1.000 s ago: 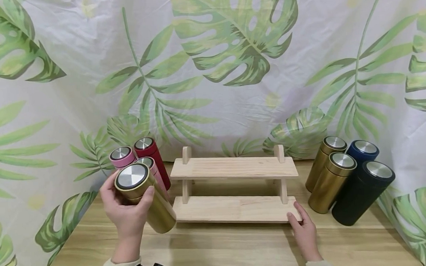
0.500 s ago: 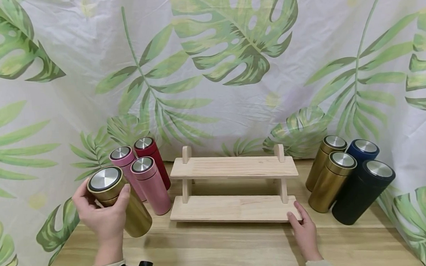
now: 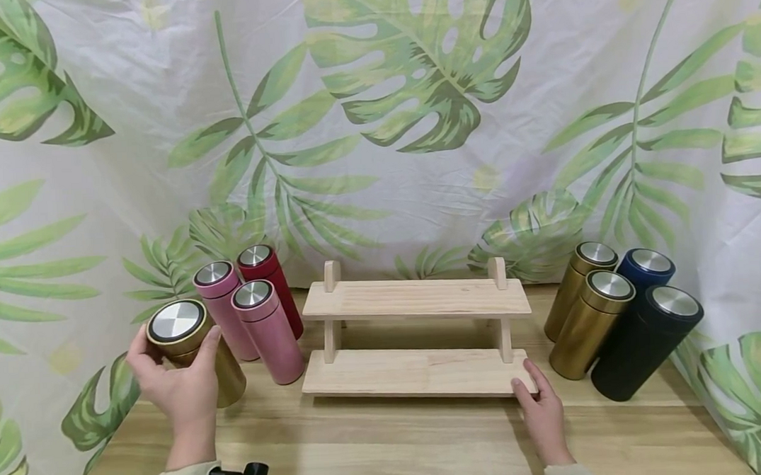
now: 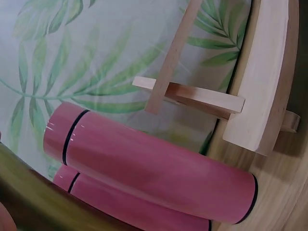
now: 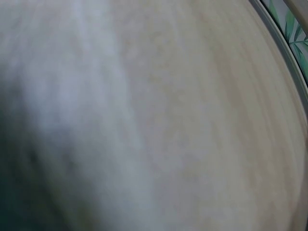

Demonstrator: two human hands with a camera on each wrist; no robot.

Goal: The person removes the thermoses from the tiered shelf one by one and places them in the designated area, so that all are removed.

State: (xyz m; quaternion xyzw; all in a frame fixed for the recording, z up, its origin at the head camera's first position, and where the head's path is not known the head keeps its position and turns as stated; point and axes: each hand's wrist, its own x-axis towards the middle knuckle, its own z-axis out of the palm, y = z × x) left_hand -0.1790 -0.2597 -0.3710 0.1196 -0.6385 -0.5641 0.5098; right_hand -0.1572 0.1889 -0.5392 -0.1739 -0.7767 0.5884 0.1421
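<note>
In the head view my left hand (image 3: 180, 398) grips a gold thermos bottle (image 3: 229, 379) around its upper part, at the left of the table. Whether its base touches the tabletop I cannot tell. Just right of it stand two pink thermos bottles (image 3: 273, 345), with a red one (image 3: 283, 291) behind. The left wrist view catches part of the gold bottle close up, beside a pink bottle (image 4: 159, 166). My right hand (image 3: 544, 418) holds the right end of the lower board of a two-tier wooden shelf (image 3: 418, 372), thumb on top; its other fingers are partly hidden.
Right of the shelf stand two gold bottles (image 3: 591, 327), a navy one (image 3: 651, 272) and a black one (image 3: 647, 346), close together. A leaf-patterned cloth (image 3: 417, 193) hangs behind the wooden table (image 3: 390, 450). The right wrist view is mostly blurred wood.
My left hand has carried the gold bottle leftward from in front of the pink bottles, then slightly back and down. Both pink bottles now show fully. My right hand has stayed at the shelf.
</note>
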